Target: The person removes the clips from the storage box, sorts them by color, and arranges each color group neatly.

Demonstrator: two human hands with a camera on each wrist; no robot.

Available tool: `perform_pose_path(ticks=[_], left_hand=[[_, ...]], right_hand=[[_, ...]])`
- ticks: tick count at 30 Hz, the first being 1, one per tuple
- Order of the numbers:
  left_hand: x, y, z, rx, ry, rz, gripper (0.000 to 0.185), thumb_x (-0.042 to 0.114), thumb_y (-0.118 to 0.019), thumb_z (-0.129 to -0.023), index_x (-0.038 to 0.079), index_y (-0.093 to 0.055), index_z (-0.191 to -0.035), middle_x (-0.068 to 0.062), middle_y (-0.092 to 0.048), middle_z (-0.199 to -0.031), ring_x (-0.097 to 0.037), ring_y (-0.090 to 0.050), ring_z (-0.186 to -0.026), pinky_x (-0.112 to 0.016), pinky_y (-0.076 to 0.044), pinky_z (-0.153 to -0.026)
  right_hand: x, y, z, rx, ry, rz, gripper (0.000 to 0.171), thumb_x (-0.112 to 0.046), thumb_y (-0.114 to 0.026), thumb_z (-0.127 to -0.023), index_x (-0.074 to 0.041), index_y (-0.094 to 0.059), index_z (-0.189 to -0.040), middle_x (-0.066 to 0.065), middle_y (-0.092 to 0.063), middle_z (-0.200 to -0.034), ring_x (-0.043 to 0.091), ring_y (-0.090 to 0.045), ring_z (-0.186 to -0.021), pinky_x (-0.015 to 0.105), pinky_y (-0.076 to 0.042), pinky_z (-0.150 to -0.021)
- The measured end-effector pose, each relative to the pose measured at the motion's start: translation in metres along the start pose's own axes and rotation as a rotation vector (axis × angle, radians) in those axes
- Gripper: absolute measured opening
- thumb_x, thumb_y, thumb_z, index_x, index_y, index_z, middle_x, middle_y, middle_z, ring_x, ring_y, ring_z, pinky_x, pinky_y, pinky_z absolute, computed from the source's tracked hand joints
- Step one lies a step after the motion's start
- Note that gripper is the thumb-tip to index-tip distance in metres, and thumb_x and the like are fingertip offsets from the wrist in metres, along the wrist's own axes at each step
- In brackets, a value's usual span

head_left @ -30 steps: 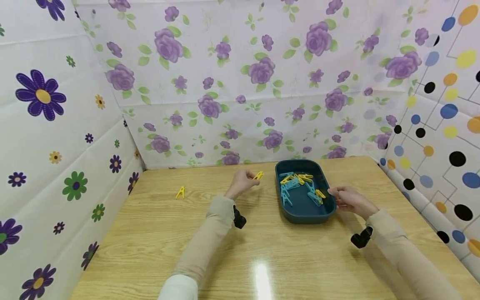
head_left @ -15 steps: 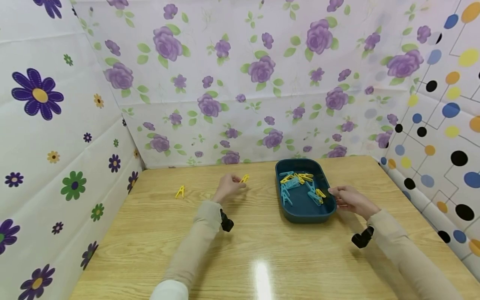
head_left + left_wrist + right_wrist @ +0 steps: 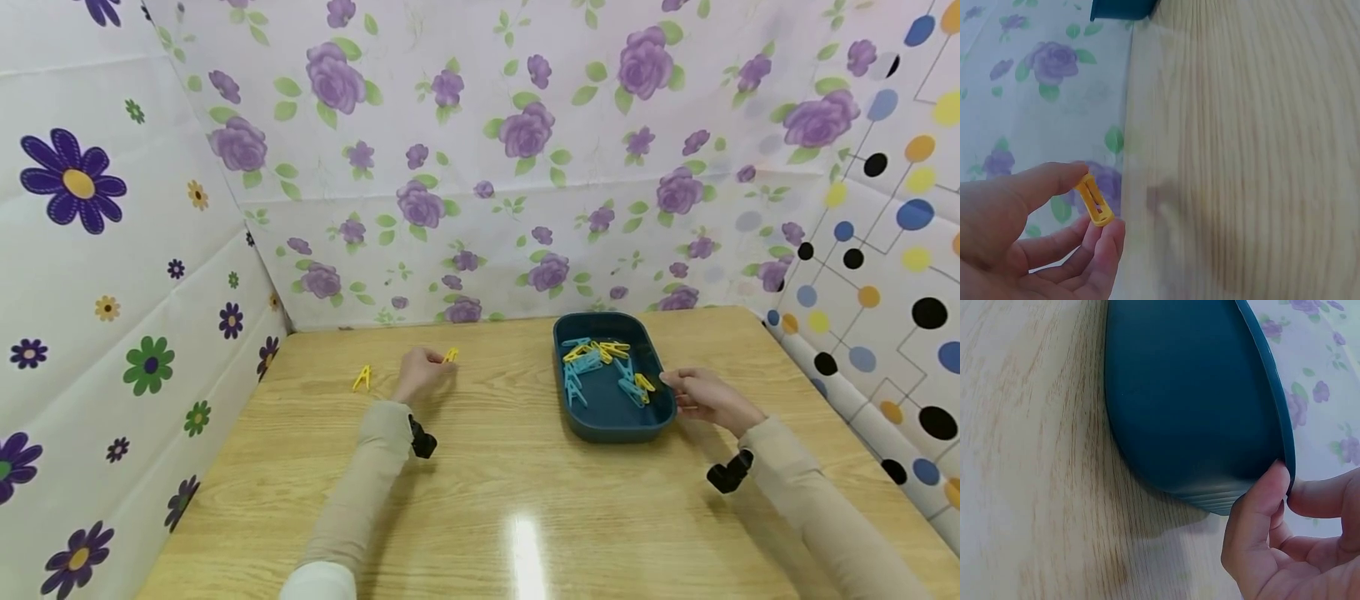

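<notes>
My left hand (image 3: 422, 372) pinches a yellow clothespin (image 3: 1095, 201) between thumb and fingertips, held above the table left of the bin. A second yellow clothespin (image 3: 362, 377) stands on the table, just left of that hand. At the right, my right hand (image 3: 711, 397) grips the rim of a dark teal plastic bin (image 3: 615, 433), its thumb and fingers on either side of the edge in the right wrist view. Inside the bin lie several blue clothespins (image 3: 587, 362) and several yellow clothespins (image 3: 615, 350), mostly toward its left and back.
The wooden table (image 3: 480, 483) reaches back to a floral cloth (image 3: 480, 208). Another flowered cloth (image 3: 150, 275) hangs on the left, and a dotted cloth (image 3: 892, 275) on the right. Each wrist wears a small black camera (image 3: 423, 437).
My left hand has moved left, away from the bin and toward the standing clothespin, with the yellow clothespin still pinched. The right hand stays at the bin's rim.
</notes>
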State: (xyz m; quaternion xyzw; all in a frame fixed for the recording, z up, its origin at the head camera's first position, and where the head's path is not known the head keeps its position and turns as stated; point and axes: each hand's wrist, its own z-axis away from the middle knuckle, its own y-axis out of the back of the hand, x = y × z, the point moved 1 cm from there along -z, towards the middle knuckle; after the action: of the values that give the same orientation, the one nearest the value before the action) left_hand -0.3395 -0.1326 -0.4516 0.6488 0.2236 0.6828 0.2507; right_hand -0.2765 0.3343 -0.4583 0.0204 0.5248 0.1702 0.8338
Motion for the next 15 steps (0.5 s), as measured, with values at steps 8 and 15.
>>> perform_pose_path(ticks=[8,15], left_hand=[[-0.025,0.021,0.004,0.060,0.048,-0.061,0.031,0.021,-0.070,-0.088,-0.003,-0.068,-0.107,-0.022,-0.068,-0.103,-0.028,-0.066,-0.083,-0.033,-0.052,-0.067],[-0.046,0.033,0.008,0.111,0.097,-0.080,0.032,0.017,-0.067,-0.090,-0.006,-0.066,-0.111,-0.025,-0.064,-0.113,-0.033,-0.063,-0.094,-0.039,-0.052,-0.075]], right_hand=[[-0.002,0.001,0.001,0.003,0.000,0.012,0.059,-0.034,-0.044,-0.103,0.008,-0.030,-0.142,-0.004,-0.059,-0.088,0.005,-0.058,-0.073,0.025,-0.053,-0.072],[-0.001,0.000,0.000,-0.003,0.000,-0.008,0.055,-0.032,-0.045,-0.103,0.008,-0.034,-0.139,-0.004,-0.060,-0.088,0.005,-0.059,-0.073,0.025,-0.054,-0.072]])
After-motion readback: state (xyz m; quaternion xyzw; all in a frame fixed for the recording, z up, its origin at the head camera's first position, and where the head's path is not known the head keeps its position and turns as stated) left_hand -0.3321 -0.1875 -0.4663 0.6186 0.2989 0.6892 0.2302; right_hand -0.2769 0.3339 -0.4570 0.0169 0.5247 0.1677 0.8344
